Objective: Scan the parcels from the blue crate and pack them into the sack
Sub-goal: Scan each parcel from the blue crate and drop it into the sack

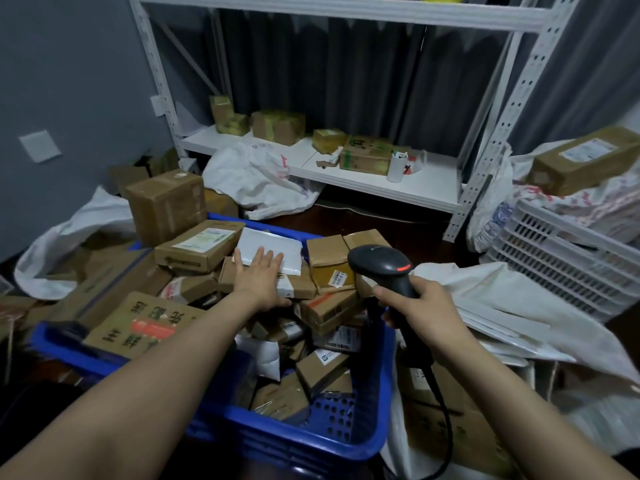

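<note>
Atop the heaped blue plastic crate [367, 441], 12 o'clock | left hand [259, 275] flat, fingers straight, resting on white flat plastic mailer [273, 249] | right hand [420, 306] gripping black handheld barcode scanner [381, 268] | advice: turn the label up, aim squarely | white woven sack [502, 299], 3 o'clock.

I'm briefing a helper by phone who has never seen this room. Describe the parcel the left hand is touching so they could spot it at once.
Start at the blue crate, piled high in the middle of the floor. At the far side of the pile, under the fingers of the left hand, lies a white mailer. Its neighbours are brown cardboard boxes; it alone there is flat, smooth and white.
</note>
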